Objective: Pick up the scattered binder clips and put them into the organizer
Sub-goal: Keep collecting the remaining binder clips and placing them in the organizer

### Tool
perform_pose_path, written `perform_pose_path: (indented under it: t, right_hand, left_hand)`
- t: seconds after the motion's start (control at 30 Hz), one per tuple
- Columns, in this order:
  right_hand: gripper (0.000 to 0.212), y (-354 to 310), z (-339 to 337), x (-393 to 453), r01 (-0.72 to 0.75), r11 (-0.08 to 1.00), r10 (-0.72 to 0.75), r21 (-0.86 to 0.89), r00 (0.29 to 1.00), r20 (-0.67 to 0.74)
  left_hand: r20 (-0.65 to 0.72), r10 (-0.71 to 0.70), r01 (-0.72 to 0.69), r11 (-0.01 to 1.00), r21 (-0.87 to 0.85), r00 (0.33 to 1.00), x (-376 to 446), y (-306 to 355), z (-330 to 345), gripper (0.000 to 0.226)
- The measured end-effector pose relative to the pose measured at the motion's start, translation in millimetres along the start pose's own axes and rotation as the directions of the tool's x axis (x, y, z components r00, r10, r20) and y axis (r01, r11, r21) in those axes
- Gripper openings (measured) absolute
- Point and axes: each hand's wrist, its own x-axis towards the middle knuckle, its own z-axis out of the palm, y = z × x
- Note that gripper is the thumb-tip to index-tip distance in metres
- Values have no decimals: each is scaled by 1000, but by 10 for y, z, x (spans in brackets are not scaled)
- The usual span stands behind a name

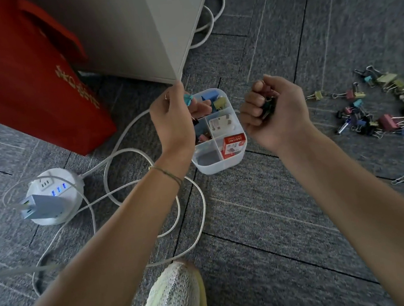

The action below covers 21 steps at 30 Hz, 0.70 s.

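Binder clips (pixel 268 108) bunched in right hand (pixel 271 111)

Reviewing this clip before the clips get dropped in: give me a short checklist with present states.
1. Left hand over the organizer, pinching a teal binder clip: ok.
2. Right hand grips a bunch of dark binder clips: ok.
3. Right hand over the organizer: not ok, it is beside it.
4. Front left compartment has room: ok.
5. Floor pile of binder clips cleared: not ok.
6. Number of clips in right hand: cannot tell.
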Motion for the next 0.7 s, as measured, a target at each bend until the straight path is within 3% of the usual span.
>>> perform_pose_path:
  t: [0.13, 0.33, 0.5, 0.7]
  right_hand:
    - [34, 79, 107, 59, 4, 1000, -4, -7, 1000, 21]
    - [38, 239, 295, 112, 44, 998, -43, -51, 999, 21]
    - [37, 415, 471, 120, 100, 993, -101, -64, 995, -16]
    - [32, 505, 494, 173, 214, 958, -231, -193, 970, -71]
  left_hand:
    - [-14, -26, 25, 997, -67, 1000, -99, 61, 40, 41]
    - [-16, 46, -44, 996, 75, 999, -201, 9, 20, 43]
    - [45, 156, -160, 982, 102, 987, -265, -39, -80, 25]
    - [-57, 184, -178, 979, 101, 981, -252, -86, -188, 33]
